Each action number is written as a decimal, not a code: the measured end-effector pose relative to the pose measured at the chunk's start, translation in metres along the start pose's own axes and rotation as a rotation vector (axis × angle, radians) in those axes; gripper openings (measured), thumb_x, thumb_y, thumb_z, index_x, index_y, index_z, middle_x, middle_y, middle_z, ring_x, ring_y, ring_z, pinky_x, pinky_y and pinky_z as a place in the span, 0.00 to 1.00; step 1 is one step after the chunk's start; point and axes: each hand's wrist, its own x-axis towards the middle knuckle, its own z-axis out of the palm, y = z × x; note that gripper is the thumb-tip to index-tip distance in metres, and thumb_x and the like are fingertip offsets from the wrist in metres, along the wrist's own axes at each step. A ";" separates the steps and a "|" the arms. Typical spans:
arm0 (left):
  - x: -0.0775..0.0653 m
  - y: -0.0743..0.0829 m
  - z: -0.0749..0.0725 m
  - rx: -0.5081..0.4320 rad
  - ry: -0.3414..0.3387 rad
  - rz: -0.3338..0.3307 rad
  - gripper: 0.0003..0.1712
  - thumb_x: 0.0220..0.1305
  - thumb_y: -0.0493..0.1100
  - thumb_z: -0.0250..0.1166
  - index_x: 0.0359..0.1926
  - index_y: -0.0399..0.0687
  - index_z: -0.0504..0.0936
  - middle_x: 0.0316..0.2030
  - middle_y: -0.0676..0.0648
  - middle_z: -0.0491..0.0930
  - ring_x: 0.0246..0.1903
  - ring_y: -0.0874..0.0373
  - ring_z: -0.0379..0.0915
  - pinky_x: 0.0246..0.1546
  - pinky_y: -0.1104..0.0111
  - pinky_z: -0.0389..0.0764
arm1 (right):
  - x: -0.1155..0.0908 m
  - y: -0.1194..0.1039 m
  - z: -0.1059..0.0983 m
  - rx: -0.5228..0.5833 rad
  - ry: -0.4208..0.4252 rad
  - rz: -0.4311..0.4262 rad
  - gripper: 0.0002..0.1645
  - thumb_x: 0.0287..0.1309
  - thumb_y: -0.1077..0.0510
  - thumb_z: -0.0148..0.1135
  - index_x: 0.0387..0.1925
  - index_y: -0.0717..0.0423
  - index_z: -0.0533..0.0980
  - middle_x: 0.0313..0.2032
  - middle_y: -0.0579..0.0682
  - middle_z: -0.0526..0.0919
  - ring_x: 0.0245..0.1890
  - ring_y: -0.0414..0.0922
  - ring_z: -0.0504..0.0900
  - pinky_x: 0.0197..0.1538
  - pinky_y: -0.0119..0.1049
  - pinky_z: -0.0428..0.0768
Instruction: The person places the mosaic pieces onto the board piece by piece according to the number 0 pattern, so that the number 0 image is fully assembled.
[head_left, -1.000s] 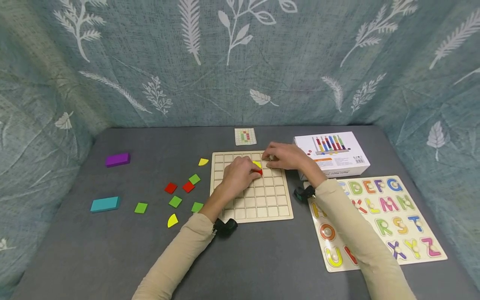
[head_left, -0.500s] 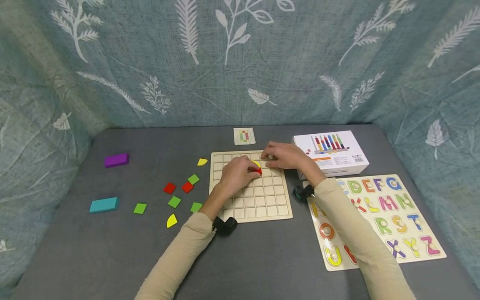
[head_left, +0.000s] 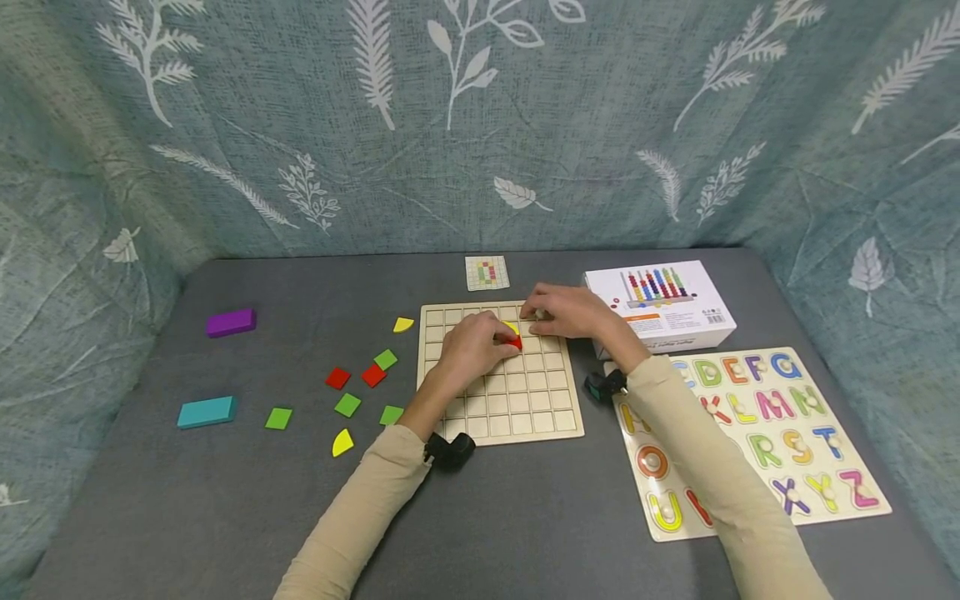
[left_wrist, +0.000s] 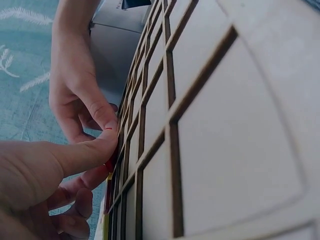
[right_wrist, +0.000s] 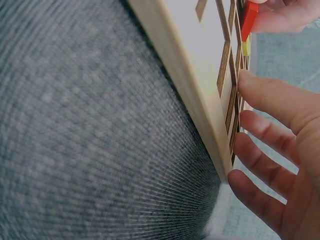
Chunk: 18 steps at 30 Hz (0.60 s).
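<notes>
My left hand pinches a red square tile over the upper middle of a light wooden grid board. Its fingers hide part of that tile. Just behind the red tile, a yellow piece shows partly on the board. In the right wrist view, the red tile stands tilted against the grid, in the fingers of the left hand. My right hand rests at the board's upper right corner, its fingers loosely bent and holding nothing; in the right wrist view its thumb touches the grid.
Left of the board lie loose green, red and yellow tiles, plus purple and teal blocks. A pattern card lies behind. A white abacus box and an alphabet board sit right.
The head view has drifted slightly. Both hands keep nearly the same places, and a little more of the red tile shows at the left fingertips.
</notes>
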 end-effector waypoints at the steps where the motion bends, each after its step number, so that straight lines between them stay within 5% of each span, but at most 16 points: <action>1: 0.000 0.000 0.000 -0.002 0.001 -0.002 0.10 0.57 0.49 0.72 0.40 0.56 0.90 0.35 0.52 0.80 0.31 0.58 0.74 0.26 0.71 0.70 | 0.000 0.000 0.000 0.000 0.001 -0.001 0.16 0.65 0.48 0.60 0.52 0.45 0.80 0.49 0.46 0.79 0.43 0.43 0.80 0.44 0.43 0.79; 18: 0.000 0.001 -0.001 -0.012 -0.010 -0.013 0.11 0.57 0.48 0.72 0.41 0.54 0.90 0.37 0.51 0.81 0.31 0.58 0.74 0.26 0.71 0.70 | 0.000 -0.001 0.000 -0.003 0.002 -0.001 0.16 0.65 0.48 0.60 0.52 0.44 0.80 0.49 0.46 0.79 0.43 0.43 0.80 0.44 0.43 0.79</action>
